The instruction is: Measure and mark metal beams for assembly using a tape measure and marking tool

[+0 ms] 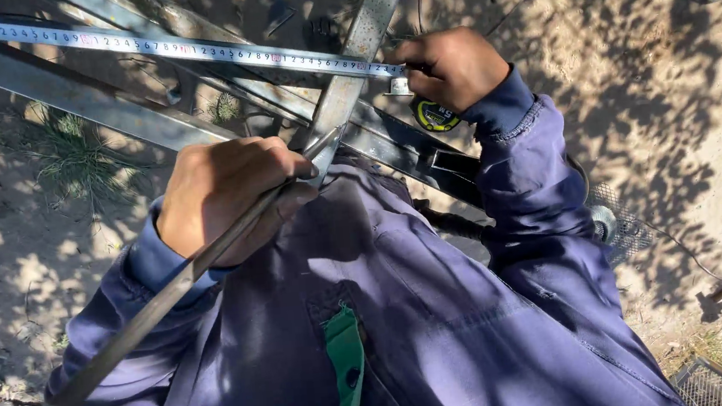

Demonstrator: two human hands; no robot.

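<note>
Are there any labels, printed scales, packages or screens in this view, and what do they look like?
Tape measure blade: long pale strip with printed scale marks, stretched from the upper left to the right hand.
Tape measure case: under the right hand, dark with a round yellow label.
No packages, signs or screens show.

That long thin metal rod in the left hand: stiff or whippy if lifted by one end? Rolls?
Probably fairly stiff: the metal rod runs straight past both sides of the left hand with no visible sag. Likely light for its length, since a one-handed grip holds it. Its section is unclear, so rolling cannot be judged. The tip rests against a steel bar.
</note>
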